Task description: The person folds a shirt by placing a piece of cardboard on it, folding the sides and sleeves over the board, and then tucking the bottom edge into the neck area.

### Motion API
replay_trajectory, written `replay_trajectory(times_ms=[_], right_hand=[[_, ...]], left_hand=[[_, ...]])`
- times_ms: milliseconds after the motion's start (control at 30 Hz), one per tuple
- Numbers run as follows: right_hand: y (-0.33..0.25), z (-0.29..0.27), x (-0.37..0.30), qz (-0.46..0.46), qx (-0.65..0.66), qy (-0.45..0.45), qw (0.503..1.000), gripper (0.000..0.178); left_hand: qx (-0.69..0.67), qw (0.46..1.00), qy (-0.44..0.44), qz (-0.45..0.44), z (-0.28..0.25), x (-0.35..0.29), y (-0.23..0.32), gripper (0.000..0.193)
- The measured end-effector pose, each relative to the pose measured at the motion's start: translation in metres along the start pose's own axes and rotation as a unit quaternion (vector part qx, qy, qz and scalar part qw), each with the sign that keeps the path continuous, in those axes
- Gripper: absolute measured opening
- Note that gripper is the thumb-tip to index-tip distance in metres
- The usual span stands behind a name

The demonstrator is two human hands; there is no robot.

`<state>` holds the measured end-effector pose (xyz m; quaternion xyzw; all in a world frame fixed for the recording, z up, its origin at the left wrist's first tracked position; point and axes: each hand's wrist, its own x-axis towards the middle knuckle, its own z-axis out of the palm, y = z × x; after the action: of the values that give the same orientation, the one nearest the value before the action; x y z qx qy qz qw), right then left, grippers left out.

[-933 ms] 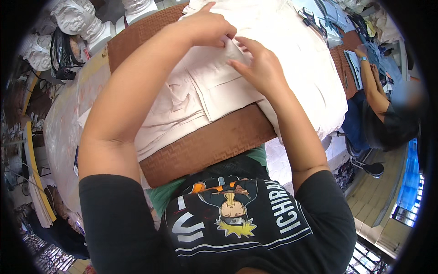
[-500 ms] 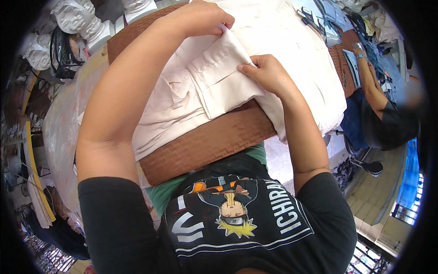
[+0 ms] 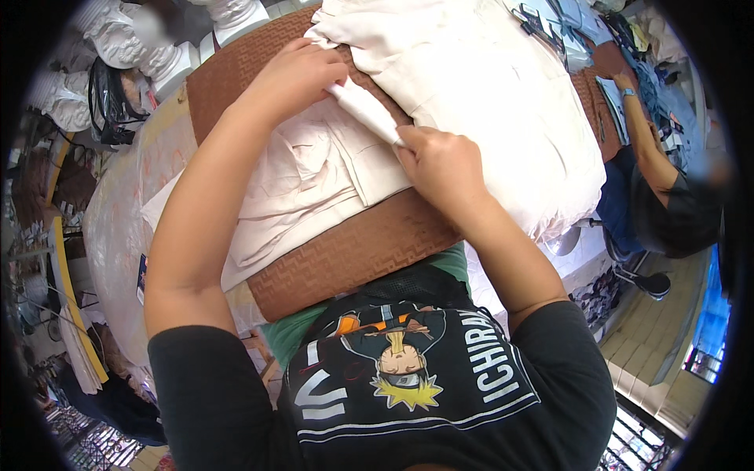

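A pale cream garment (image 3: 314,177) with seams and wrinkles lies across a brown textured mat (image 3: 345,255) in front of me. Its far right edge is gathered into a narrow fold between my hands. My left hand (image 3: 300,78) is closed on the far end of this fold, its fingertips partly hidden. At the near end, my right hand (image 3: 446,166) pinches the fold between thumb and fingers. A large heap of pale cloth (image 3: 495,118) lies just beyond and to the right, and a strip of mat shows between it and the fold.
White sculpted busts (image 3: 118,35) and a black strappy item (image 3: 110,98) stand at the far left. Plastic-wrapped goods (image 3: 126,228) lie left of the mat. On the right, another person's arm (image 3: 648,145) reaches over folded blue garments (image 3: 613,106).
Both hands have come nearer to me, the left also moving left. The garment's raised edge has been drawn away from the heap and folded narrow, baring a strip of mat.
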<state>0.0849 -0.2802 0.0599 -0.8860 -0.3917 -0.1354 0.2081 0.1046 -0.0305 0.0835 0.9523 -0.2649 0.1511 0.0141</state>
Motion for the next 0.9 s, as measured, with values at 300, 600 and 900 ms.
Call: replay_trajectory(times_ms=[300,600,900], right_hand=[[-0.035,0.004,-0.007,-0.047,0.034,-0.007,0.998,0.003],[0.026,-0.02,0.007,0.221,0.137,-0.07,0.963,0.024],[0.05,-0.014,-0.008,0.305,0.235,-0.147,0.911,0.03]], left_hand=[[0.032,0.995,0.069,-0.064,-0.022,-0.049,0.009,0.032],[0.054,0.986,0.152,0.048,-0.01,0.039,0.001,0.012],[0.04,0.981,0.173,-0.076,0.023,0.046,0.002,0.014]])
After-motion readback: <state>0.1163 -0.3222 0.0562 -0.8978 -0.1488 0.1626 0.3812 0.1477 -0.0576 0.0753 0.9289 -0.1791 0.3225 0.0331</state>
